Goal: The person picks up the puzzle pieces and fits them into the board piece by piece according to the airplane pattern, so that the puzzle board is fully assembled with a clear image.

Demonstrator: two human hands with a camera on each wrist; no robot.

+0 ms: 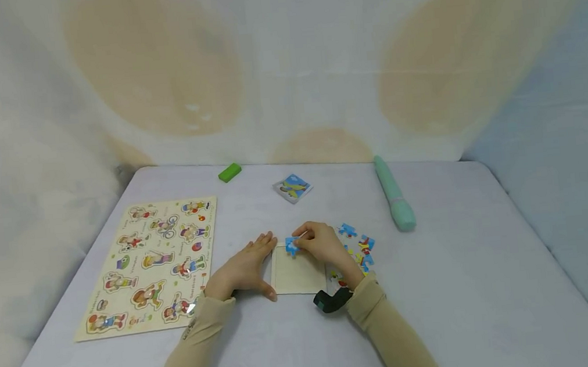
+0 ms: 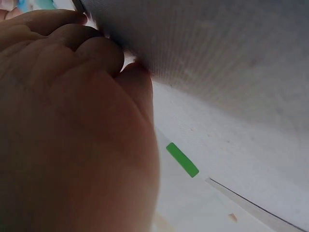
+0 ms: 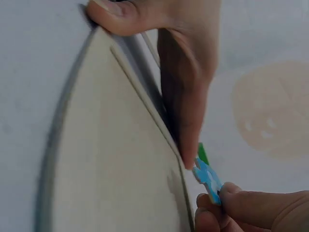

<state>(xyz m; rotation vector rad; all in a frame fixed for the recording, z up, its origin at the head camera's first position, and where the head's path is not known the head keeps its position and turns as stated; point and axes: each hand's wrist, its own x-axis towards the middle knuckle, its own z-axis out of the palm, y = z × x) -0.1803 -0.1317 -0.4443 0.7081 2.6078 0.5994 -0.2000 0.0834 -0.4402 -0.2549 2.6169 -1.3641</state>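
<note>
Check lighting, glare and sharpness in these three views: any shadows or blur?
Head: fairly even light, small glare spots on the figure board; left wrist: the left hand looms dark and soft, and a grey shadow covers part of the tabletop; right wrist: dim overall, the wooden tray looks stretched up close and slightly soft, a dark shadow beside its edge.

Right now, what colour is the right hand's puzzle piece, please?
The puzzle piece is blue and white, clearest in the right wrist view.
</note>
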